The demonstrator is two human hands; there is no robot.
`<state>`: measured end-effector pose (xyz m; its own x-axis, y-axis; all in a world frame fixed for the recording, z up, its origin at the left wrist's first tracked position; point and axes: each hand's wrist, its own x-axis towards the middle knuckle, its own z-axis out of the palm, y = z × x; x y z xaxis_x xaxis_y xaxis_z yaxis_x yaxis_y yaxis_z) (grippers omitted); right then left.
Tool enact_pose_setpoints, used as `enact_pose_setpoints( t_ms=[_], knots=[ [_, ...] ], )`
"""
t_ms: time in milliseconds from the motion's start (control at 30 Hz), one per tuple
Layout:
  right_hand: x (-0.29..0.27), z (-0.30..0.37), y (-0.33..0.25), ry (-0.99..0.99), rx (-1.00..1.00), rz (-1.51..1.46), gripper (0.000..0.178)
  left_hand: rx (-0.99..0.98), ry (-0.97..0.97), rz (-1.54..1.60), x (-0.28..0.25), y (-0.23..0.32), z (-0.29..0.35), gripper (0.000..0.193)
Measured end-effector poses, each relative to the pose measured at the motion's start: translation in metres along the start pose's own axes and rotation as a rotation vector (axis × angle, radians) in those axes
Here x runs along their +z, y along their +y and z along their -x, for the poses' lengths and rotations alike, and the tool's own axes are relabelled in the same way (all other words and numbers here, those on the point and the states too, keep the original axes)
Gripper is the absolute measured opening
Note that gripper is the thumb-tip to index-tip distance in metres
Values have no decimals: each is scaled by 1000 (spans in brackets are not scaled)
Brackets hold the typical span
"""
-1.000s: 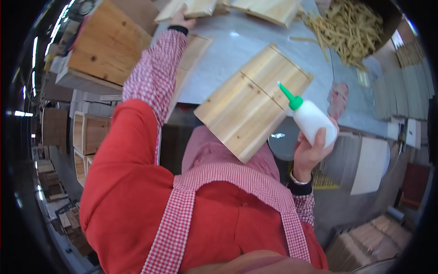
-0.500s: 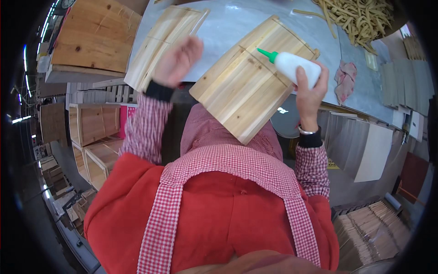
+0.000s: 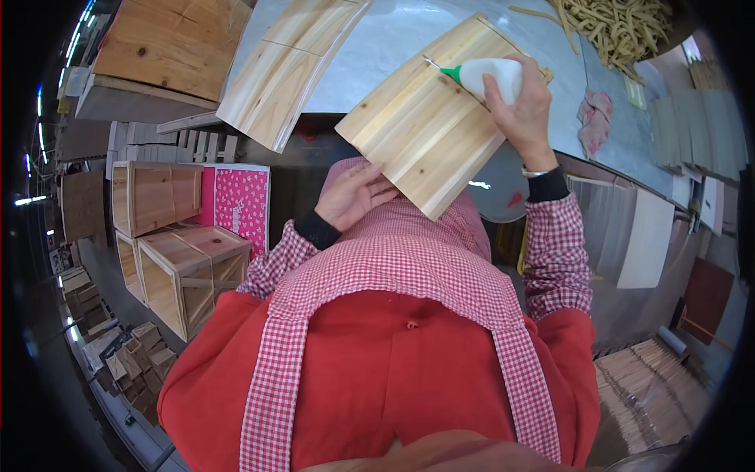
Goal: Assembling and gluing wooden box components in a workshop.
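Note:
My right hand (image 3: 523, 110) is wrapped round a white squeeze bottle (image 3: 489, 77) with a green nozzle. The bottle lies tipped on its side, its nozzle pointing left over the upper part of a wooden panel (image 3: 425, 130). A thin shiny bit shows at the nozzle's tip. This panel, made of joined pale boards with knots, overhangs the table's near edge above my lap. My left hand (image 3: 355, 195) is at the panel's near left edge, fingers stretched out and partly apart, fingertips at its edge. Farther left, a second wooden panel (image 3: 291, 67) also juts past the table edge.
A wooden box (image 3: 169, 47) stands at the far left. Wooden crates (image 3: 197, 263) and a pink patterned panel (image 3: 241, 206) are below it. A pinkish cloth (image 3: 595, 122) and a heap of tan strips (image 3: 617, 31) lie on the grey-white table (image 3: 377, 59) at right.
My left hand has come down from beside the left panel to the near edge of the middle one. My right hand has moved the bottle slightly up and left.

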<state>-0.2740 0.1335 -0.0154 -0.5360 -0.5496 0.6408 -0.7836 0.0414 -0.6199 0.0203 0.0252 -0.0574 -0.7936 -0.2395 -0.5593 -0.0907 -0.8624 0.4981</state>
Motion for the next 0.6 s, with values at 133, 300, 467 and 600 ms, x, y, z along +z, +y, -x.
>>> enact_pose_setpoints(
  t_ms=[133, 300, 467, 600],
  knots=[
    [-43, 20, -8, -34, 6, 95, 35, -28, -49, 83, 16, -7, -15, 47],
    [-85, 54, -15, 14, 103, 165, 36, -37, -85, 176, 28, -16, -33, 54],
    [-103, 84, -10, 138, 278, 121, 37, -10, -99, 127, 31, -18, -39, 58],
    [-106, 98, -5, 252, 558, -191, 35, 39, -68, 103, 49, -10, -32, 59]
  ],
)
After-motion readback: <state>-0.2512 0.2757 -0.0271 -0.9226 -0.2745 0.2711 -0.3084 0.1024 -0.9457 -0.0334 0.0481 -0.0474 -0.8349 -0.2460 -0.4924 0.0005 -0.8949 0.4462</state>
